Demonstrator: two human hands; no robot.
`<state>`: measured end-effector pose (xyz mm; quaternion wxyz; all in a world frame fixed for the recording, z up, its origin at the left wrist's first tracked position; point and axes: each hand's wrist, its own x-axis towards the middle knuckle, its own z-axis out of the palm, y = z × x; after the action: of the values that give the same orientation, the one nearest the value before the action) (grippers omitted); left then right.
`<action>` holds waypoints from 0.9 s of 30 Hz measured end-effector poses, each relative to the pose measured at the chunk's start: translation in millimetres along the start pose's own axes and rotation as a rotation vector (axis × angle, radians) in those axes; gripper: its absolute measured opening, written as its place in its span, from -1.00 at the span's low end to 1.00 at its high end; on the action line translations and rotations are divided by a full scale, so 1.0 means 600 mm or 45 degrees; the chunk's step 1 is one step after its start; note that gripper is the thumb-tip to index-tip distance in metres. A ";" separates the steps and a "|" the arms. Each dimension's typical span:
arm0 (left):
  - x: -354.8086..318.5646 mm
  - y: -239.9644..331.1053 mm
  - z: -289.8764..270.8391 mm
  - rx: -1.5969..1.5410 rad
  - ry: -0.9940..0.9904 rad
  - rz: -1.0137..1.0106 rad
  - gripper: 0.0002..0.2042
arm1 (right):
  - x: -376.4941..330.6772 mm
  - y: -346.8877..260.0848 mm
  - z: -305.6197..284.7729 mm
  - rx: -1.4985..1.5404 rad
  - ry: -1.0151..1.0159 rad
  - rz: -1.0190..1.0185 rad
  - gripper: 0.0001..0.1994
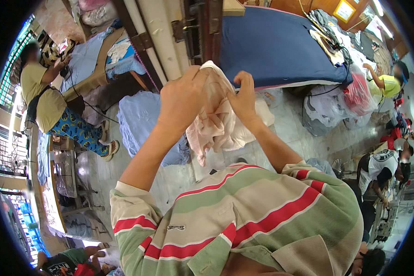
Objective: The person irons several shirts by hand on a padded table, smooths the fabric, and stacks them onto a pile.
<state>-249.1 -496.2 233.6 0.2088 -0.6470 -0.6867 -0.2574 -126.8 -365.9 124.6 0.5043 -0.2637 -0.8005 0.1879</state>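
Observation:
A pale pink garment [210,128] hangs in loose folds between my hands, its white-looking upper edge lifted. My left hand [184,99] is closed on that upper edge, knuckles up. My right hand [244,99] pinches the cloth at its right side, with thumb and bent fingers raised. More of the pale pink cloth spreads below my right wrist. What lies under it is hidden. To the left, beside my left forearm, rests a heap of light blue cloth [140,122].
A navy-covered table [271,46] stands ahead right, with clear plastic bags [329,106] at its side. Ahead is a wooden post [163,37]. At left a person [46,92] works by an ironing table [85,60]; cords trail there. Other people work at right.

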 end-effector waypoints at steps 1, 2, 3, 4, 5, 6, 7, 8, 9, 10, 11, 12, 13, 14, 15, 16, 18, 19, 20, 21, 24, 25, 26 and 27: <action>0.009 0.017 0.006 0.008 0.001 -0.032 -0.76 | -0.015 0.010 -0.012 -0.021 0.034 0.083 -0.68; 0.022 0.038 0.005 0.072 -0.015 -0.035 -0.81 | -0.023 0.022 -0.028 -0.023 0.085 0.041 -0.76; 0.037 0.055 0.012 0.016 0.005 -0.030 -0.80 | -0.023 0.038 -0.048 0.057 -0.039 0.114 -0.80; 0.053 0.070 0.020 -0.034 0.022 -0.028 -0.80 | -0.019 0.052 -0.070 0.145 -0.165 0.185 -0.83; 0.068 0.085 0.028 -0.086 0.040 -0.024 -0.79 | -0.017 0.071 -0.094 0.232 -0.291 0.254 -0.85; 0.079 0.102 0.037 -0.190 -0.049 -0.101 -0.73 | -0.020 0.094 -0.118 0.319 -0.392 0.356 -0.84; 0.094 0.112 0.050 -0.205 -0.013 -0.049 -0.71 | -0.014 0.123 -0.146 0.401 -0.485 0.442 -0.82; 0.108 0.120 0.077 -0.242 0.022 0.007 -0.69 | -0.006 0.160 -0.179 0.464 -0.577 0.537 -0.79; 0.126 0.132 0.102 -0.283 0.058 0.066 -0.67 | 0.007 0.195 -0.210 0.639 -0.584 0.572 -0.79; 0.142 0.151 0.121 -0.204 0.050 0.014 -0.67 | 0.021 0.223 -0.238 0.826 -0.588 0.610 -0.79; 0.148 0.172 0.129 -0.111 0.014 -0.036 -0.68 | 0.030 0.237 -0.265 1.039 -0.586 0.662 -0.79; 0.156 0.191 0.136 -0.018 -0.020 -0.080 -0.68 | 0.051 0.252 -0.300 1.119 -0.628 0.693 -0.82; 0.155 0.207 0.134 0.159 -0.141 -0.095 -0.69 | 0.067 0.265 -0.334 1.334 -0.673 0.757 -0.83; 0.161 0.217 0.146 0.305 -0.226 -0.103 -0.70 | 0.094 0.286 -0.372 1.507 -0.709 0.801 -0.84; 0.175 0.227 0.162 0.455 -0.311 -0.111 -0.72 | 0.122 0.305 -0.410 1.685 -0.744 0.842 -0.85; 0.185 0.236 0.176 0.480 -0.324 -0.060 -0.72 | 0.154 0.319 -0.449 1.800 -0.883 0.768 -0.88; 0.203 0.252 0.194 0.544 -0.383 0.056 -0.74 | 0.215 0.316 -0.507 1.830 -0.784 0.855 -0.90; 0.226 0.261 0.204 0.541 -0.315 0.053 -0.73 | 0.242 0.319 -0.531 1.837 -0.722 0.900 -0.90; 0.273 0.271 0.208 0.529 -0.249 0.069 -0.72 | 0.275 0.334 -0.559 1.826 -0.680 0.857 -0.92; 0.318 0.282 0.207 0.524 -0.183 0.074 -0.71 | 0.311 0.354 -0.584 1.819 -0.651 0.812 -0.93; 0.441 0.298 0.198 0.577 -0.031 0.014 -0.68 | 0.437 0.421 -0.602 1.348 -0.889 0.476 -0.80; 0.490 0.283 0.204 0.596 -0.107 -0.065 -0.65 | 0.504 0.481 -0.586 1.103 -0.986 0.321 -0.75; 0.541 0.252 0.215 0.630 -0.175 -0.139 -0.61 | 0.570 0.535 -0.564 0.867 -1.070 0.149 -0.71; 0.629 0.209 0.258 0.638 -0.037 0.050 -0.62 | 0.651 0.618 -0.584 0.731 -1.154 -0.021 -0.71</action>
<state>-145.8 -101.1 356.8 0.3577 -0.5921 -0.7192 -0.0658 139.5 178.1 338.4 0.1613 -0.0013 -0.8565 0.4903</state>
